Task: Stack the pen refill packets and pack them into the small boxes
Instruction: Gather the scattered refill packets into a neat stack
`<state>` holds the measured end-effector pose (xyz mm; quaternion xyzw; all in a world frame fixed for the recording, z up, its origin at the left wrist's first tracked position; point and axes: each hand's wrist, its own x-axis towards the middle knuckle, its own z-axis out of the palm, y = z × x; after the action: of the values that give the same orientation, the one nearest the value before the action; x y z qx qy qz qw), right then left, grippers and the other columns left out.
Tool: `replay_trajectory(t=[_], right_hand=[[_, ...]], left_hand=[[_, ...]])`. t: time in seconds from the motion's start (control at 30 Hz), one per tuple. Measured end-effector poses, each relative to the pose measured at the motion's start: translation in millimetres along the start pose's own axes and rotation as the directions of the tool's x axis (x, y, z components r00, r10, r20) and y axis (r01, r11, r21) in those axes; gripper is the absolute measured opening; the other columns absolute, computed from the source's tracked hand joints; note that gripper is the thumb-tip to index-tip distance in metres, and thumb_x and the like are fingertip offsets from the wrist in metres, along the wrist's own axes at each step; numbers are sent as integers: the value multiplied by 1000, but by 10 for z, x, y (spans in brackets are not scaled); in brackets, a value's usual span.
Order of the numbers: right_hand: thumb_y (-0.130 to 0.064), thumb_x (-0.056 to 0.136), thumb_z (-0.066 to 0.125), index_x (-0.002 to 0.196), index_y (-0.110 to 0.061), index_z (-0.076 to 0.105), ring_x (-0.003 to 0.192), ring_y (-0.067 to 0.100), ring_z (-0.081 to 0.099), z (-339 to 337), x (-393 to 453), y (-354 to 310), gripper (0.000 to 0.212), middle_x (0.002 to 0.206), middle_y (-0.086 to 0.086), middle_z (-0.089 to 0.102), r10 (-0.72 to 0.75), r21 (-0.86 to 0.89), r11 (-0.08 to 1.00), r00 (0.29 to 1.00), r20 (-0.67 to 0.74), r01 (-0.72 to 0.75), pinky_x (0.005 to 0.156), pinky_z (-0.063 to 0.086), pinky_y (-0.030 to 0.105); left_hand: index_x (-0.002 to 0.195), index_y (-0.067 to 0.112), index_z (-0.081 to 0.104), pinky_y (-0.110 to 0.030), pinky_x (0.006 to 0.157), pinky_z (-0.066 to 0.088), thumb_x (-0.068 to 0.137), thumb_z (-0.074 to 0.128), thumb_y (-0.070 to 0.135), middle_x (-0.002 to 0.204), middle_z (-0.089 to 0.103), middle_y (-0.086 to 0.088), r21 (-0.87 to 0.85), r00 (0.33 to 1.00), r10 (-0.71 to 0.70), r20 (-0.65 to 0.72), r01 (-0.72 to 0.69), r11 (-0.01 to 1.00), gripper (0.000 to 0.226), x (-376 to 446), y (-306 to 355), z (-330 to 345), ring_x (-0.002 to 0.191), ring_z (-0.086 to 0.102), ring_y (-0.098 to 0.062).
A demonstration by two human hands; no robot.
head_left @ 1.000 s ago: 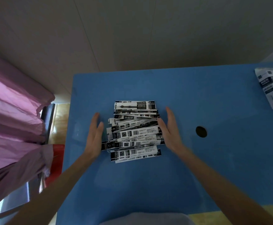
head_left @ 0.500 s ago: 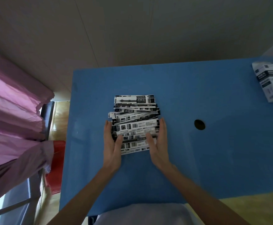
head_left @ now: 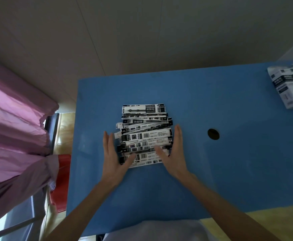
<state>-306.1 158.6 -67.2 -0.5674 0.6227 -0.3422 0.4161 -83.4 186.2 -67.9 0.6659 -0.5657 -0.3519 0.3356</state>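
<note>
Head view: a loose, fanned pile of pen refill packets [head_left: 145,134] lies mid-left on the blue table [head_left: 212,171]; the left hand [head_left: 113,157] and right hand [head_left: 174,153] flank its near end, fingers straight and spread, thumbs resting on the nearest packets; small boxes [head_left: 290,87] sit far right, well apart; a dark round hole [head_left: 213,134] lies right of the pile.

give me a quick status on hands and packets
Left hand and right hand open, flanking the packets. Pile loose, fanned, not squared. Small boxes far right, nothing in the way.
</note>
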Motion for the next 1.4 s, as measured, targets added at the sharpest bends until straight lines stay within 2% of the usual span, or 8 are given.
replay_trajectory(t=[0.17,0.47,0.67,0.87,1.0,1.13,1.27,1.4], right_hand=[[-90,66,64,161,-16,-16,156,15,-21,-325,115,305,144,170,3,-21,-108,-541,809,963,247,230,129,-4,41],[-94,59,64,161,-8,-10,159,22,-7,-236,511,190,154,172,9,-7,-33,-554,817,974,225,156,129,-1,43],[-90,58,70,160,-10,-18,158,23,-11,-283,609,61,156,171,9,-15,-40,-587,787,964,262,192,129,1,48],[-90,52,72,157,-8,-25,155,38,-20,-270,1021,-312,165,166,19,-27,-26,-742,477,852,523,471,124,-1,65],[-86,50,78,158,-8,-24,154,43,-18,-165,1325,-545,168,165,25,-23,79,-760,353,792,605,545,122,1,69],[-83,48,82,157,-9,-26,155,43,-13,-126,1565,-659,170,168,22,-15,200,-769,359,761,617,529,123,6,67],[-79,56,81,160,-2,-7,142,36,32,-131,1686,-723,156,155,17,29,106,-775,297,788,607,558,114,36,54],[-65,63,81,138,-8,43,119,28,48,-126,1810,-695,102,128,8,48,39,-768,354,813,581,533,97,48,44]], left_hand=[[163,19,-4,-44,125,16,60,76,80,171,-15,0,429,979,81,187,-156,890,144,20,-245,-153,158,-5,-20],[163,15,-2,-42,128,10,51,66,90,171,-6,-3,396,994,-68,83,30,918,151,379,-65,-49,158,-1,-21],[161,7,2,-50,128,12,52,62,92,170,2,-15,490,996,14,89,-56,870,151,499,-100,-70,158,3,-29],[161,6,-7,-62,125,5,49,67,89,168,-8,-23,718,937,129,324,-333,611,158,819,252,-148,157,-6,-39],[156,4,-25,-62,124,-5,49,78,85,164,-25,-25,812,869,-81,489,-419,406,169,1271,535,-65,153,-21,-43],[155,6,-28,-60,124,-6,47,81,83,164,-26,-23,803,799,-211,563,-468,369,172,1621,650,-15,153,-24,-41],[159,9,-18,-52,126,13,45,80,84,166,11,-16,781,798,-162,580,-487,391,168,1819,673,-64,153,13,-37],[149,11,32,-42,109,38,51,82,74,139,47,-7,776,837,-47,545,-482,407,127,1885,666,-72,125,48,-27]])
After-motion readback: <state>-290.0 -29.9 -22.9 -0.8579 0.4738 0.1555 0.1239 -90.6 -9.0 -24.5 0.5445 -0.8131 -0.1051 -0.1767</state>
